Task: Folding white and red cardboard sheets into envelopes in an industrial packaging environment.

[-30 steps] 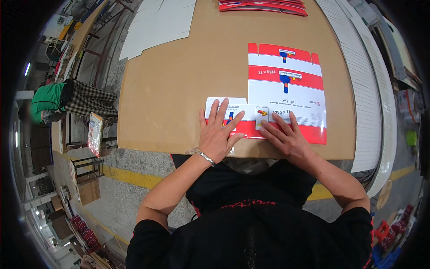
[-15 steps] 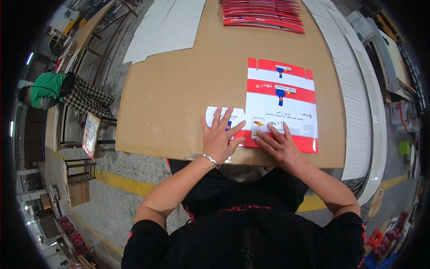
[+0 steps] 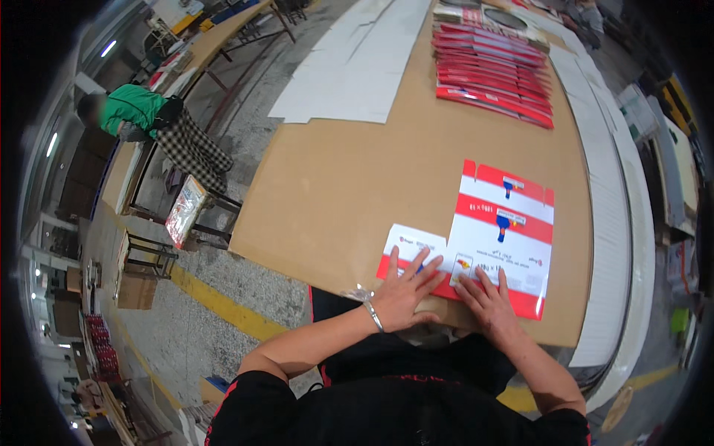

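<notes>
Left hand (image 3: 401, 293) flat, fingers spread, grip wide, pressing side flap of red-and-white flat carton (image 3: 491, 241). Right hand (image 3: 487, 301) likewise splayed flat on carton's near edge, clasping nothing. Carton lies at near edge of brown worktop (image 3: 357, 171). Stack of red cartons (image 3: 494, 70) at far end, white sheets (image 3: 357, 74) beside.

Packaging workshop or factory floor. Broad cardboard-covered surface (image 3: 357, 171); stack of flat red printed cartons (image 3: 494, 74); white die-cut board sheets (image 3: 357, 74); concrete floor with yellow line marking (image 3: 223, 306); further workbenches (image 3: 216, 33); stacked boxes (image 3: 137, 290).
</notes>
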{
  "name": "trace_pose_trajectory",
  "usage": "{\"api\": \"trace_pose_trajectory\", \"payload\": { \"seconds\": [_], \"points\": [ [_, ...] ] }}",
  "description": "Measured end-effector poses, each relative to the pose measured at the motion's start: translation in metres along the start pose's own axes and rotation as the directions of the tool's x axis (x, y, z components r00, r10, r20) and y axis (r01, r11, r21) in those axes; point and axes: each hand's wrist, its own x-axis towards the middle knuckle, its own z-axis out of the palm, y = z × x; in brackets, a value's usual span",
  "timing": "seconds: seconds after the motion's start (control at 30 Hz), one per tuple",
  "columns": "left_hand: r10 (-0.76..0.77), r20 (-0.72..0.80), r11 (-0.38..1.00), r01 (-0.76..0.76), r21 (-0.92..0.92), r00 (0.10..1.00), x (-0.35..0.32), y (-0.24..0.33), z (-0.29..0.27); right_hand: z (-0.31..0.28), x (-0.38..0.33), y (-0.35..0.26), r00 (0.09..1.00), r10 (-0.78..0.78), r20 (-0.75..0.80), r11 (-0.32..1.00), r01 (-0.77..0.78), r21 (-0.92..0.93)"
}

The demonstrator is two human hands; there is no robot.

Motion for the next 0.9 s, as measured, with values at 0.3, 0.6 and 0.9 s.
{"api": "trace_pose_trajectory", "payload": {
  "seconds": [0.3,0.6,0.9],
  "points": [
    [-0.632,-0.656,0.762,0.486,-0.428,0.414,-0.087,-0.070,-0.017,-0.043,0.045,0.070,0.988,0.092,-0.121,0.991,-0.079,0.106],
    [-0.970,0.226,-0.162,-0.470,-0.868,-0.084,-0.188,-0.193,0.049,-0.028,0.192,0.143,0.802,0.279,-0.528,0.914,-0.390,-0.110],
    [-0.945,0.328,-0.310,-0.317,-0.896,-0.005,-0.223,-0.218,0.064,0.025,0.285,0.265,0.770,0.114,-0.628,0.982,-0.183,-0.047]
  ]
}}
